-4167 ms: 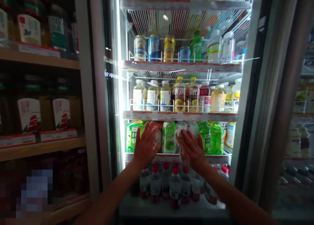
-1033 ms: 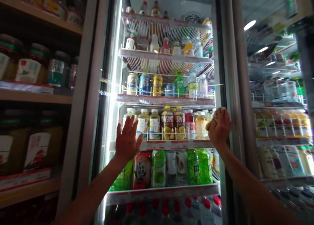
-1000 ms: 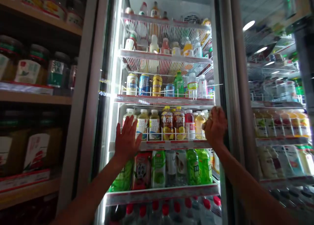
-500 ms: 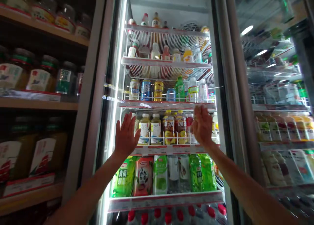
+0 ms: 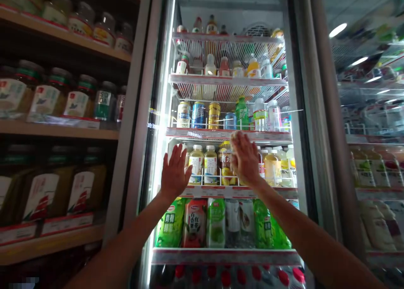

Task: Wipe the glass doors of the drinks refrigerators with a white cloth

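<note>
My left hand (image 5: 174,172) lies flat with fingers spread on the glass door (image 5: 227,9) of a lit drinks cooler, at its left side. My right hand (image 5: 248,163) is on the glass further right, fingers close together and pressed flat. A small pale thing (image 5: 234,138), which looks like a cloth, shows at its fingertips; most of it is hidden by the hand. Behind the glass, tea bottles (image 5: 210,165) stand between the two hands, and a brown iced tea bottle (image 5: 225,167) is partly covered by my right hand.
Wooden shelves (image 5: 63,127) with several jars and bottles stand to the left. A metal door frame (image 5: 328,112) runs up the right, beside another cooler with bottles (image 5: 362,167). Large green drink bottles (image 5: 170,226) fill the lower cooler shelf.
My right hand has slid left across the glass, now over the iced tea bottles. My left hand stays in about the same place. The view has turned slightly left.
</note>
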A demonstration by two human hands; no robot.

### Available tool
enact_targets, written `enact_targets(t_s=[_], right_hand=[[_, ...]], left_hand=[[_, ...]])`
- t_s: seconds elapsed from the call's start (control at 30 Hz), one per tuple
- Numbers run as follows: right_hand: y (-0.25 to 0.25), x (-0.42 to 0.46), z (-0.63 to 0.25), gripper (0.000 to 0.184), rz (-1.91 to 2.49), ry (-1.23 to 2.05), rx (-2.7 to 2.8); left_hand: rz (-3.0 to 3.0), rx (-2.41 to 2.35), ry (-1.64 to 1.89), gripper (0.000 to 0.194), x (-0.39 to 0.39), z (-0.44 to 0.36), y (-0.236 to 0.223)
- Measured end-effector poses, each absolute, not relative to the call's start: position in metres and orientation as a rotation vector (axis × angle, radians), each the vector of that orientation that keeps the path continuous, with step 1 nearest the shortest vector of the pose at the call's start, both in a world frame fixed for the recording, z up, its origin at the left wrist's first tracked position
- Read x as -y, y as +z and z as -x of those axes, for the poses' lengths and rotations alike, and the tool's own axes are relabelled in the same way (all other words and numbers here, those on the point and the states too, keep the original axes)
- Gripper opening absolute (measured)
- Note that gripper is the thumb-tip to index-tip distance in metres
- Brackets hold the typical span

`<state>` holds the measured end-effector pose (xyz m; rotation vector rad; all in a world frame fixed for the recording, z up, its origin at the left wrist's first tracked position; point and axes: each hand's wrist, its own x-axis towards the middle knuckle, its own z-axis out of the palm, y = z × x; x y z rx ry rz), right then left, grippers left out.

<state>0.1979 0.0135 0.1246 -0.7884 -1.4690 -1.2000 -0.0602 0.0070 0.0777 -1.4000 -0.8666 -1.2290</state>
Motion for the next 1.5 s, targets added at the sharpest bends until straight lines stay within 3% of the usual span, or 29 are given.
enact_targets(t_s=[0.13, 0.27, 0.53, 0.73, 0.97, 1.13, 1.27, 1.5], right_hand=[[0.12, -0.012, -0.203, 0.054, 0.739, -1.303, 1.563], [0.155, -0.018, -0.225, 0.053, 0.92, -1.056, 1.167], [0.127, -0.007, -0.113, 0.063, 0.578, -1.331, 1.722], [0.177, -0.006, -0.08, 0.057, 0.72, -1.044, 1.485], [0.129, 0.002, 0.013, 0.051, 0.399, -1.281, 2.008], [0.153, 0.002, 0.025, 0.051, 0.454, -1.271, 1.92], [0.166, -0.002, 0.038, 0.052, 0.489, -1.198, 1.787], [0.134, -0.003, 0.034, 0.055, 0.482, -1.191, 1.825]], left_hand=[[1.372, 0.889, -1.206, 0.056, -0.004, 0.082, 0.081], [1.295, 1.015, -1.252, 0.056, -0.003, 0.111, 0.081], [1.313, 1.041, -1.194, 0.054, 0.002, 0.13, 0.076], [1.258, 1.109, -1.176, 0.056, 0.022, 0.169, 0.067], [1.211, 1.054, -1.164, 0.054, 0.036, 0.188, 0.062], [1.214, 1.051, -1.206, 0.051, 0.047, 0.205, 0.061], [1.284, 1.018, -1.299, 0.05, 0.052, 0.195, 0.063], [1.663, 0.768, -1.616, 0.05, 0.034, 0.124, 0.103]])
